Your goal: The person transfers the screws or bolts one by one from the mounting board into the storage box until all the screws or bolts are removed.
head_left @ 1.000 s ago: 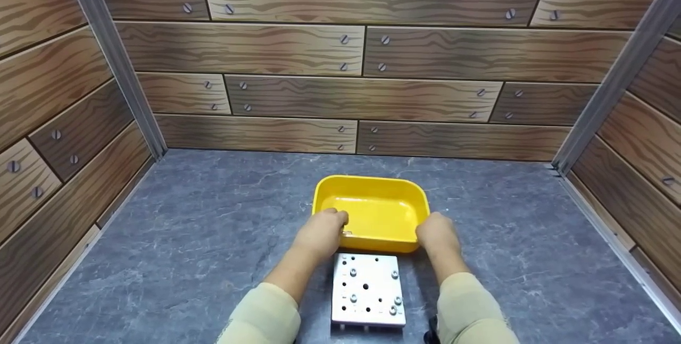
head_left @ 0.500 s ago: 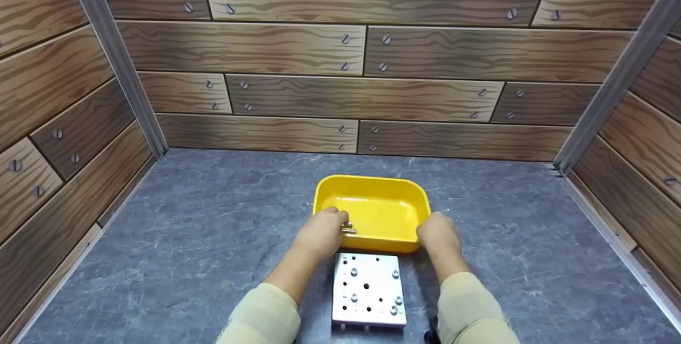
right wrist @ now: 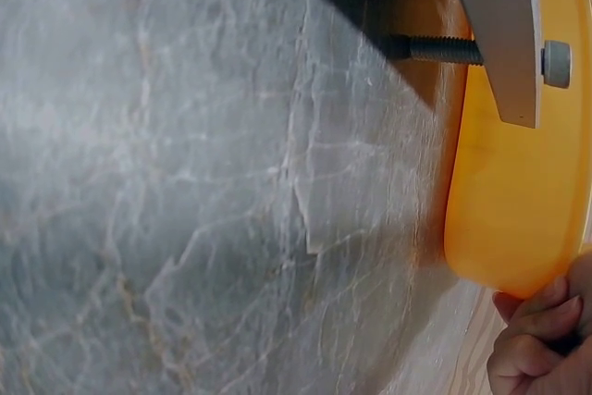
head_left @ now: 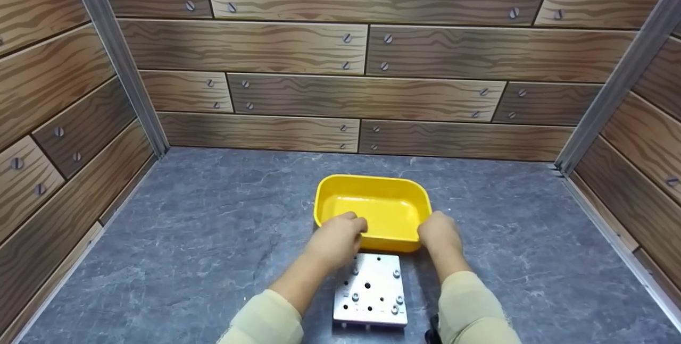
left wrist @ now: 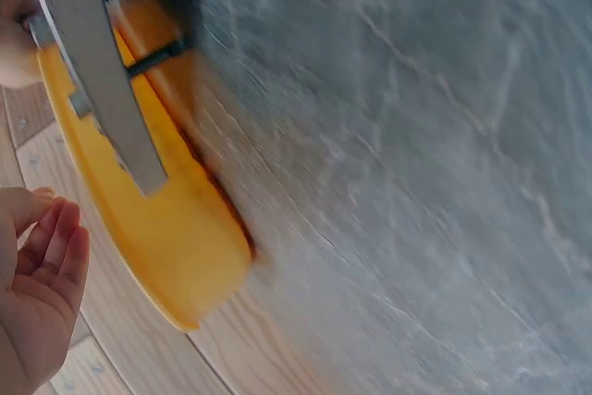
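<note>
My left hand (head_left: 336, 240) is over the near-left rim of a yellow plastic bin (head_left: 391, 214). Its thumb and bent fingertips come together in the left wrist view; whether something small sits between them cannot be seen. At the near-right corner, my right hand (head_left: 440, 231) grips the bin's edge, fingers curled in the right wrist view. Right in front of the bin is a silver metal plate (head_left: 357, 312) with holes and several socket-head bolts (head_left: 395, 310). Threaded bolt shanks (right wrist: 444, 49) stick out beneath it. The left hand hides the plate's far-left corner and part of the bin's floor.
The grey marbled tabletop (head_left: 213, 237) spreads around the bin and plate. Wood-patterned walls (head_left: 298, 97) with metal corner posts (head_left: 596, 102) enclose it at the back and sides. A small black object (head_left: 432, 330) shows beside the right sleeve.
My left hand has moved right and slightly nearer, out over the bin's near rim. Small metal screws seen by its fingers half a second ago are out of sight. The right hand stays put.
</note>
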Available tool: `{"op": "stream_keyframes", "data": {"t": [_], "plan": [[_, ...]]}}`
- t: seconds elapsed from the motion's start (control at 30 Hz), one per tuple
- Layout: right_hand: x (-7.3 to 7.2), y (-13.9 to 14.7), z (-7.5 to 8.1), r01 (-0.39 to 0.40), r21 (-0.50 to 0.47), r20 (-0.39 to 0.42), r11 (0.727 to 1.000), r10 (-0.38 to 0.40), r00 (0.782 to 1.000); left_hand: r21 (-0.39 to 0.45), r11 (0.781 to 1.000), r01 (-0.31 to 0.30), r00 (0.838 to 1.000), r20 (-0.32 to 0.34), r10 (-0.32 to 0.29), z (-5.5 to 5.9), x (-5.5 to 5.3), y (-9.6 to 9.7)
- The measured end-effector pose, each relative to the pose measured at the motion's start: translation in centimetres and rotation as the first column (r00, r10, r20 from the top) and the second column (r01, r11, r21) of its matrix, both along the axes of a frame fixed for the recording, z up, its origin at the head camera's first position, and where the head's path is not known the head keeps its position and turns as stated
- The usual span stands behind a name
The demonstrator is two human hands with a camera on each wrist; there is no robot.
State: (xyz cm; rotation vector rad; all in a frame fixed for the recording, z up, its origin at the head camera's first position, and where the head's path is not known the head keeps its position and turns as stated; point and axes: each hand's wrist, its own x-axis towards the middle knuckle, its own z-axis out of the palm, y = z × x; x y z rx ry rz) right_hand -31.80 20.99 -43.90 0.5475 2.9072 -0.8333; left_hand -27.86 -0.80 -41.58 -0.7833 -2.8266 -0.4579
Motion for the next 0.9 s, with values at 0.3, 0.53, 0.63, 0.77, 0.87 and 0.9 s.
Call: {"op": "stream_keyframes", "data": {"t": [0.3,0.53,0.63,0.77,0.87,0.9], "plan": [[0.0,0.1,-0.1,-0.020,0.013,-0.035,1.000,0.020,0.999,-0.071,0.979,0.189,0.982,-0.016,-0.191,0.3,2.5,2.1],[0.2,0.1,-0.1,-0.028,0.028,-0.049,0.999,0.030,0.998,-0.148,0.951,0.272,0.960,-0.033,-0.279,0.2,3.9,2.9],[0.2,0.1,0.0,-0.026,0.032,-0.040,0.999,0.027,0.999,-0.174,0.936,0.306,0.949,-0.025,-0.315,0.0,4.3,2.9],[0.1,0.0,0.0,-0.023,0.025,-0.028,0.999,0.023,0.999,-0.208,0.897,0.390,0.919,0.018,-0.395,-0.4,4.7,2.8],[0.1,0.0,-0.1,-0.019,0.018,-0.031,1.000,0.019,0.999,-0.225,0.861,0.457,0.886,0.036,-0.461,-0.7,4.9,2.7],[0.1,0.0,0.0,-0.016,0.016,-0.032,1.000,0.017,0.999,-0.228,0.850,0.475,0.877,0.039,-0.479,-0.7,4.9,2.7]]}}
